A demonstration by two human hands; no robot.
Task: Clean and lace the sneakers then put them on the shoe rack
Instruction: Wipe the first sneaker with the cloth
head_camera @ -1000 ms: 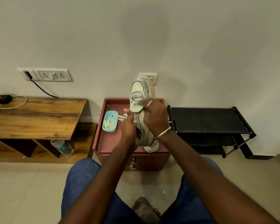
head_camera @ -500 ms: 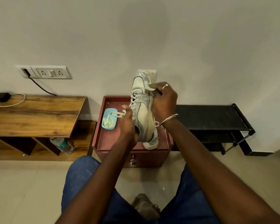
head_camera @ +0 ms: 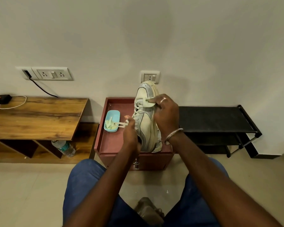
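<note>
A cream and grey sneaker [head_camera: 146, 122] stands on its heel, toe up, on the red-brown cabinet top [head_camera: 111, 143]. My left hand [head_camera: 129, 130] grips its heel side, with lace ends [head_camera: 120, 124] sticking out left past the fingers. My right hand [head_camera: 165, 115] presses a small pale wipe [head_camera: 148, 103] against the upper near the toe. The second sneaker [head_camera: 147, 210] lies on the floor between my knees, mostly hidden. The black shoe rack [head_camera: 215, 122] stands to the right.
A light blue tray [head_camera: 112, 121] with pale wipes sits on the cabinet's left part. A wooden table [head_camera: 36, 117] is at left, a water bottle [head_camera: 64, 147] on its lower shelf. Wall sockets [head_camera: 51, 73] and a cable sit above it.
My right hand slid up the sneaker's side toward the toe with the wipe, then came slightly back down. The left hand has kept its hold on the shoe.
</note>
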